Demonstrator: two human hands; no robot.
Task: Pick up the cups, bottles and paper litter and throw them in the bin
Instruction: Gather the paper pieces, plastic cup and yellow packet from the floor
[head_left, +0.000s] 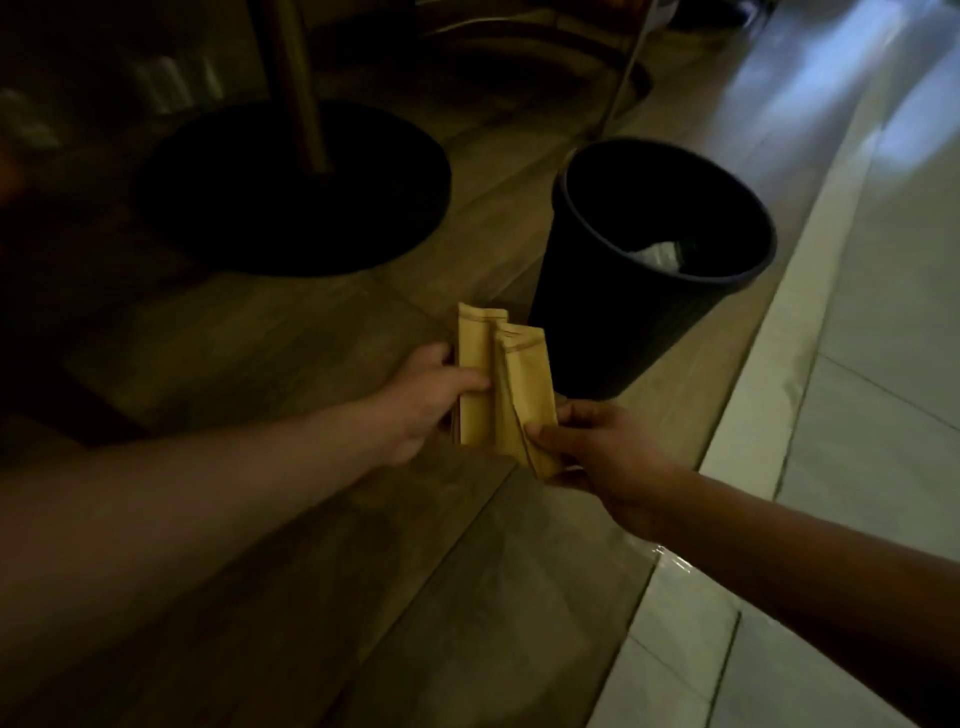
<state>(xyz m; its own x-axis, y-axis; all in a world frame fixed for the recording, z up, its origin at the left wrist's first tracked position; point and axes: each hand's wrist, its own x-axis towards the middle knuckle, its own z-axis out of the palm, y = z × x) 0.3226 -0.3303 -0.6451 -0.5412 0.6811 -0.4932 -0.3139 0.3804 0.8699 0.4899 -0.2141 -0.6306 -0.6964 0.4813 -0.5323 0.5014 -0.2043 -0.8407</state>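
— What is seen underfoot?
— A wooden plank floor (270, 332) is shown, bordered on the right by pale glossy tiles (883, 364).
— What is carried by the planks?
— A black bin (613, 312) is stood upright near the tile edge, with pale litter (657, 254) glimpsed inside. A dark round pedestal base (296, 192) is set to its left, well apart.

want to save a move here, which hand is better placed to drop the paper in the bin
Right. The right hand pinches the folded brown paper on the side nearer the black bin, which stands ahead and to the right. The left hand would have to cross over.
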